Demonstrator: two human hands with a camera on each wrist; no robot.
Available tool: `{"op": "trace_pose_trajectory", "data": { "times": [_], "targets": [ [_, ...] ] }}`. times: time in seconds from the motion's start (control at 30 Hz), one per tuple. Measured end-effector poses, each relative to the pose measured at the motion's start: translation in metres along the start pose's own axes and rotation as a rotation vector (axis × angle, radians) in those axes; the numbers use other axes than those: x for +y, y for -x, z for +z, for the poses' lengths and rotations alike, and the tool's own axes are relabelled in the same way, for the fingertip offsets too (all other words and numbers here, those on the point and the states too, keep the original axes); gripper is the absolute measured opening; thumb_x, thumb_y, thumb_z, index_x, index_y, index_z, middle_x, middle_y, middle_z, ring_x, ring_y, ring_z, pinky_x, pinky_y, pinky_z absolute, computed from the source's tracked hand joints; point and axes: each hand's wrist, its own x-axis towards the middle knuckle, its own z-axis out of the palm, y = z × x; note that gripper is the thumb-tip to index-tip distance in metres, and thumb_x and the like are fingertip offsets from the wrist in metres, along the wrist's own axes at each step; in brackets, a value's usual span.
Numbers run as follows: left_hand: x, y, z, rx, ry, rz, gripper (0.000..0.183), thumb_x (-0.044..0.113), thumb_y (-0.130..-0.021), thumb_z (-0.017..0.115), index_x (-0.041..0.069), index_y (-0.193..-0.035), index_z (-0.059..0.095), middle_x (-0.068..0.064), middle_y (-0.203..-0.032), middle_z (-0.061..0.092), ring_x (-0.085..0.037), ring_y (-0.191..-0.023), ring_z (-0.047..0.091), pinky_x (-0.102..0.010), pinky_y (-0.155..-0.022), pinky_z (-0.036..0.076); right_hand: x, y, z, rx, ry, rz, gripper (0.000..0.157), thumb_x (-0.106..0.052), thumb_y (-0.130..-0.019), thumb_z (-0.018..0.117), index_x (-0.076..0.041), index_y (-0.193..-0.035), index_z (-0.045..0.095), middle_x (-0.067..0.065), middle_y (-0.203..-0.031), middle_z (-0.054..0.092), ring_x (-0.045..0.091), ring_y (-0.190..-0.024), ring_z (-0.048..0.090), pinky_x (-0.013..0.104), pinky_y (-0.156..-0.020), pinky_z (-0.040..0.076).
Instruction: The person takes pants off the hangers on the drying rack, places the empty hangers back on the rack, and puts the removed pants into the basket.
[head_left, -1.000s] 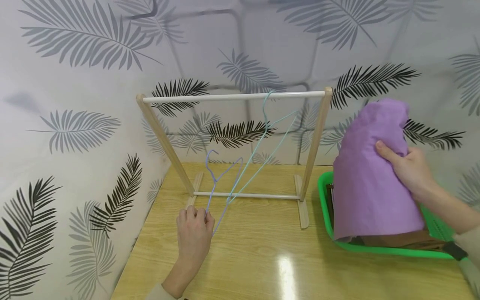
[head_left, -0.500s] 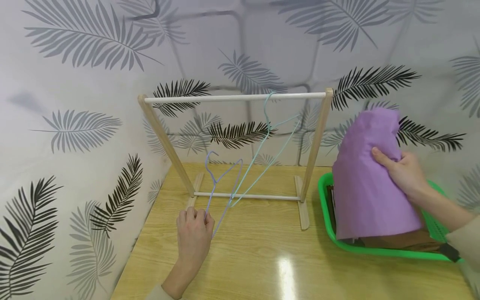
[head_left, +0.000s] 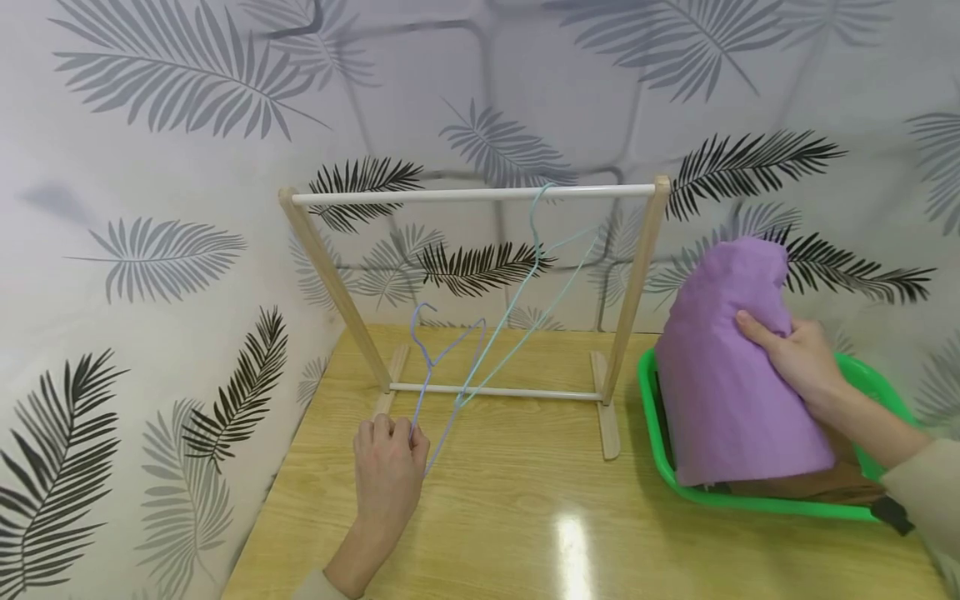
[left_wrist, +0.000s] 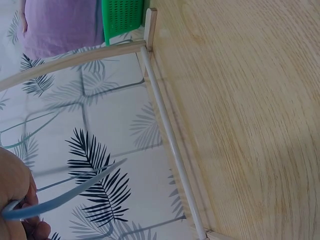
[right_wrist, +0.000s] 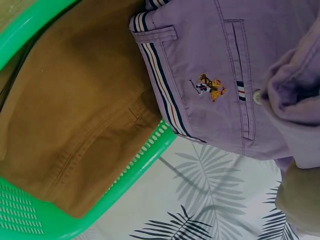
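Note:
My left hand (head_left: 388,467) grips the lower part of a lavender wire clothes hanger (head_left: 431,364), whose hook points up in front of the rack. In the left wrist view the hanger (left_wrist: 75,192) comes out between the fingers. With the thumb on the near side, my right hand (head_left: 806,358) holds folded purple trousers (head_left: 738,408) over the basket at right. The right wrist view shows the trousers' (right_wrist: 210,120) striped inner waistband, embroidered logo and buttoned pocket; the hand itself is hidden there. A mint hanger (head_left: 537,252) hangs from the rack bar.
A small clothes rack with a white top bar (head_left: 450,196) and wooden posts stands on the wooden table (head_left: 510,500). Under the trousers is a green basket (head_left: 772,505) with a brown garment (right_wrist: 85,100) inside. Leaf-patterned wall covering rises behind the rack and at left.
My right hand has lowered the purple trousers and brought them slightly left, deeper over the basket. The left hand and its hanger stay put; the mint hanger sways slightly.

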Motion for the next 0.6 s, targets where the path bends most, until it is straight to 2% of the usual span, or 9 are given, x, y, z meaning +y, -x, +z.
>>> {"op": "trace_pose_trajectory", "data": {
  "times": [0.1, 0.27, 0.5, 0.6],
  "targets": [
    [0.0, 0.001, 0.0, -0.006, 0.001, 0.003, 0.022, 0.001, -0.082, 0.074, 0.002, -0.067, 0.059, -0.007, -0.067, 0.049, -0.02, -0.065, 0.038, -0.029, -0.063, 0.033, 0.002, 0.0, 0.0, -0.02, -0.014, 0.016, 0.056, -0.059, -0.101, 0.058, -0.004, -0.109, 0.058, -0.023, -0.071, 0.065, 0.003, -0.068, 0.064, 0.032, -0.06, 0.054],
    [0.0, 0.002, -0.001, -0.015, 0.001, 0.001, 0.022, 0.001, -0.082, 0.075, 0.002, -0.067, 0.059, -0.007, -0.067, 0.05, -0.02, -0.065, 0.039, -0.028, -0.063, 0.034, 0.006, 0.001, -0.005, -0.054, -0.058, 0.047, 0.046, -0.06, -0.101, 0.058, -0.013, -0.102, 0.06, -0.02, -0.07, 0.068, 0.006, -0.066, 0.067, 0.033, -0.06, 0.057],
    [0.0, 0.002, -0.001, -0.019, 0.005, -0.005, 0.022, 0.001, -0.082, 0.076, 0.002, -0.068, 0.059, -0.007, -0.067, 0.051, -0.019, -0.065, 0.039, -0.028, -0.063, 0.034, 0.017, -0.002, -0.019, -0.088, -0.046, 0.094, 0.052, -0.062, -0.102, 0.054, -0.012, -0.116, 0.053, -0.022, -0.074, 0.066, 0.006, -0.069, 0.067, 0.034, -0.064, 0.057],
    [0.0, 0.002, -0.002, -0.022, 0.0, -0.002, 0.022, 0.002, -0.082, 0.076, 0.002, -0.068, 0.059, -0.007, -0.068, 0.05, -0.019, -0.065, 0.039, -0.028, -0.063, 0.034, 0.025, -0.005, -0.025, -0.089, -0.074, 0.096, 0.041, -0.06, -0.102, 0.055, -0.02, -0.109, 0.056, -0.022, -0.073, 0.067, 0.006, -0.068, 0.068, 0.034, -0.063, 0.058]
  ]
}}
